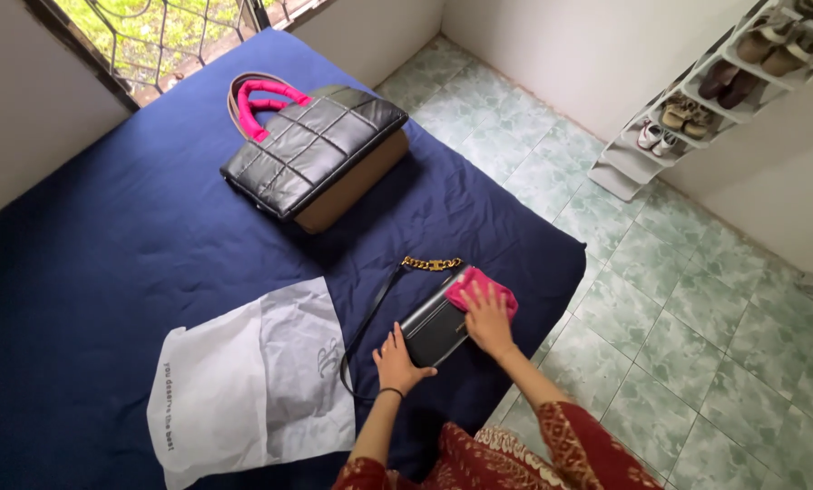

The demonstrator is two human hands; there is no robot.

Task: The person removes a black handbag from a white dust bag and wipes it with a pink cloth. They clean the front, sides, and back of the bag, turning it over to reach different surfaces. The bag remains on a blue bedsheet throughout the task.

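The small black shoulder bag [435, 325] lies near the edge of the navy mattress [107, 272]. It is steadied by the left hand [397, 358], laid flat and gripping nothing. The pink cloth [481, 289] is pressed under the flattened right hand [488, 319]. Even, light pressure is advised, with the gold chain [432, 264] avoided.

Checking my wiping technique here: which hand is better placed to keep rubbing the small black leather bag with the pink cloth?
Probably the right hand: it presses the pink cloth on the small black leather bag. The left hand braces the bag's near end.
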